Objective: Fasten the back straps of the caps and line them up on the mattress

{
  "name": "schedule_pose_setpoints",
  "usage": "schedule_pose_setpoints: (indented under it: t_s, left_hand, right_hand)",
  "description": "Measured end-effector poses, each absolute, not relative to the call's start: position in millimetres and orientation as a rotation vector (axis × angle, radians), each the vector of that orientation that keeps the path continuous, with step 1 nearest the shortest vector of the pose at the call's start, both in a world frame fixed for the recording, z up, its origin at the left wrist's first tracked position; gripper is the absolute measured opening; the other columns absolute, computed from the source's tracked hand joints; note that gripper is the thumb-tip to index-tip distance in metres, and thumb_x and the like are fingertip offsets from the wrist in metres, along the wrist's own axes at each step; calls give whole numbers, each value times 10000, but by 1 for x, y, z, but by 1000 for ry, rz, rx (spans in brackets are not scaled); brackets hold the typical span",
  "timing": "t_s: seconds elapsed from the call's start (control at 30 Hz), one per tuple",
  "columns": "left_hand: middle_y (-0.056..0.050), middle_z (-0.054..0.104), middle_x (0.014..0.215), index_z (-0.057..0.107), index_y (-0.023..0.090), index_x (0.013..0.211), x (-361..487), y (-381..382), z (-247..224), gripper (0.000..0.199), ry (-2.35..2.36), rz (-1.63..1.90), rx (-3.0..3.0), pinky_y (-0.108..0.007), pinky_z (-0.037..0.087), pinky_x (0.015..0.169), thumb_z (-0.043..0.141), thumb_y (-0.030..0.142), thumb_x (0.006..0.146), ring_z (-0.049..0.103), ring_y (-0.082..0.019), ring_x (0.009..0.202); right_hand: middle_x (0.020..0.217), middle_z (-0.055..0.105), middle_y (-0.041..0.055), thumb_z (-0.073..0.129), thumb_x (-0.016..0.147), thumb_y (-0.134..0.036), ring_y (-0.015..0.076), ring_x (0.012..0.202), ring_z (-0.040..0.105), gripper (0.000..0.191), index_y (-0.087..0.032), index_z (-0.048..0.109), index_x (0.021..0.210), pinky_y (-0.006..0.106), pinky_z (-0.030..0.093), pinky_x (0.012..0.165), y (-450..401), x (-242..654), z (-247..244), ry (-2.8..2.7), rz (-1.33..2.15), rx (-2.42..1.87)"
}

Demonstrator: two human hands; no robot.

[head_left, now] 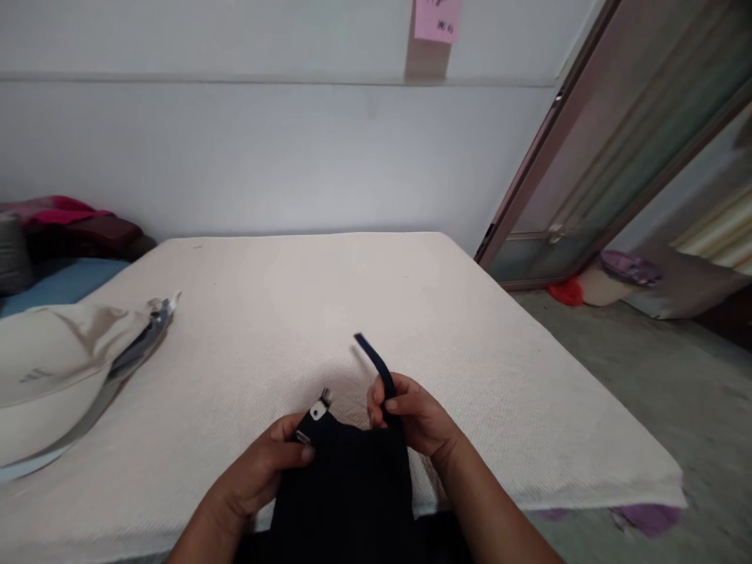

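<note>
A dark navy cloth item (352, 486) hangs over the near edge of the table, between my two hands. My left hand (273, 458) pinches its upper left corner, beside a small metal buckle (318, 410) with a light plate. At the upper right, my right hand (411, 411) grips the base of a narrow dark strap (376, 360), whose free end sticks up and to the left. The lower part of the item runs out of the frame.
Pale caps (52, 368) lie stacked at the left of the cream-covered table (305, 290). Behind the table stands a white wall (294, 157) with a pink note (438, 19). Red and blue cloths are at the far left; a glass door is at the right.
</note>
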State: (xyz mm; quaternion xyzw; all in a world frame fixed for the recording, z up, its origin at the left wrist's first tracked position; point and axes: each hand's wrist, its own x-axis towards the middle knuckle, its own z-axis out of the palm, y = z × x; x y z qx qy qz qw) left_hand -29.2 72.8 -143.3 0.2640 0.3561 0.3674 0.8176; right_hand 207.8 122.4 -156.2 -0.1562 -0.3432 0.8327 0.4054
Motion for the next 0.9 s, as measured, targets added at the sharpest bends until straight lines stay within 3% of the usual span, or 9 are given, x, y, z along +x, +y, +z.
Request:
schedule_pose_setpoints:
  t_s: [0.1,0.23,0.3,0.47,0.6,0.7,0.9]
  left_hand:
    - [-55,697,731,703,147,964,-23,73,-148,320,793,694,623,-288,476,696,664,49,662,640,-168,678]
    - [-28,680,684,696,162,992,-16,73,-150,340,877,632,625,-246,438,609,624,56,678,600,-136,597]
    - [-24,673,679,697,160,990,-13,74,-148,285,913,640,644,-241,430,594,615,107,722,588,-132,589]
    - [-69,703,806,700,140,979,-3,80,-141,253,994,707,726,-269,452,726,606,309,816,612,-159,725]
    - [-67,705,756,697,144,967,3,86,-141,259,1022,795,688,-250,456,640,637,329,796,608,-147,637]
    - [-60,693,689,704,141,914,3,89,-142,238,1037,863,608,-242,453,586,636,334,794,599,-141,575]
    - [-92,705,784,691,119,976,-3,91,-144,227,904,851,609,-270,475,677,634,235,789,627,-165,662]
  right_hand:
    - [657,591,24,551,701,-99,78,466,483,128,-129,585,820,216,364,476,124,207,-159,-854,2145,-414]
    - [582,514,-28,516,800,-176,18,360,278,105,-140,563,887,165,185,373,124,203,-161,-859,2225,-593]
    - [558,481,-44,509,842,-256,12,351,245,132,-139,557,877,165,151,365,124,199,-161,-902,2220,-700]
    - [572,455,-60,596,806,-355,8,364,250,220,-145,530,813,173,128,359,120,190,-157,-987,2139,-801]
    - [560,428,-54,630,779,-410,18,395,271,305,-143,500,705,182,136,360,119,188,-156,-1165,2098,-844]
    - [539,390,-61,631,778,-440,29,418,280,321,-143,520,728,180,172,374,120,187,-157,-1273,2039,-899]
    - [574,414,-54,649,763,-432,45,456,341,314,-149,551,855,178,223,398,119,188,-160,-1353,2030,-925]
